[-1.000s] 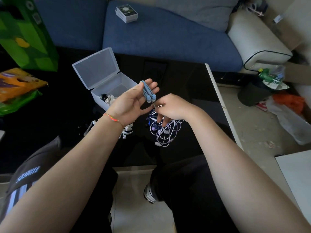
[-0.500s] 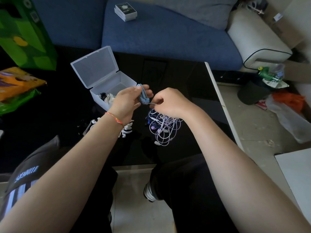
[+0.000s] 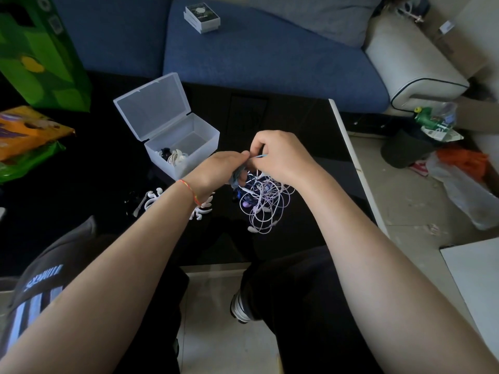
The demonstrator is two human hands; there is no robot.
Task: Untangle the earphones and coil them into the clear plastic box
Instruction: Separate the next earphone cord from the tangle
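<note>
My left hand (image 3: 216,171) grips a bundle of blue earphones (image 3: 238,178), mostly hidden in its curled fingers. My right hand (image 3: 280,157) pinches a thin blue cable end (image 3: 259,156) right beside the left hand's fingertips. Both hands hover above a tangle of white and purple earphone cables (image 3: 266,203) lying on the black table (image 3: 297,125). The clear plastic box (image 3: 186,147) stands open to the left of my hands, lid tilted back, with coiled black and white earphones (image 3: 172,155) in its near corner.
White cable ties (image 3: 154,201) lie on the table under my left wrist. A green bag (image 3: 40,55) and orange packets (image 3: 24,130) sit far left. A blue sofa (image 3: 256,55) with a small box (image 3: 202,17) is behind the table. The table's right edge (image 3: 351,157) borders floor clutter.
My left hand has closed round the blue earphones and dropped lower and to the right. My right hand has come up against it and now pinches the blue cable.
</note>
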